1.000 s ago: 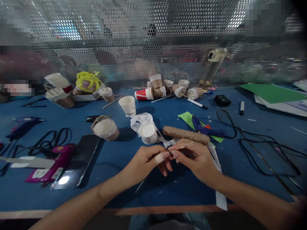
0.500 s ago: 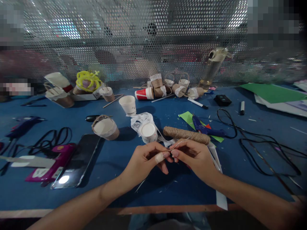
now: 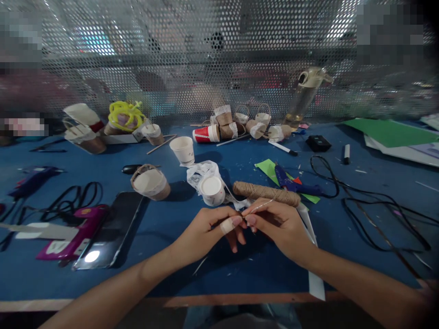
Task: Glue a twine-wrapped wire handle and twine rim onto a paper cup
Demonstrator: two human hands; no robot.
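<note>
Fingers (image 3: 236, 221) of left hand (image 3: 206, 230) and right hand (image 3: 286, 225) nearly meeting, pinching thin strand (image 3: 262, 206) | held above bench (image 3: 161, 225), near side of twine roll (image 3: 265, 193) | paper cup (image 3: 211, 192) beyond

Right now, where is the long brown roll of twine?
In the head view, the roll lies right of centre, just beyond the right hand, with the blue pistol-shaped glue gun behind its right end.

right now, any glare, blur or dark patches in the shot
Head view: white glare on the phone; same view: soft blur behind the mesh, upper right corner dark; same view: strand at left hand and right hand too fine to trace.
</note>
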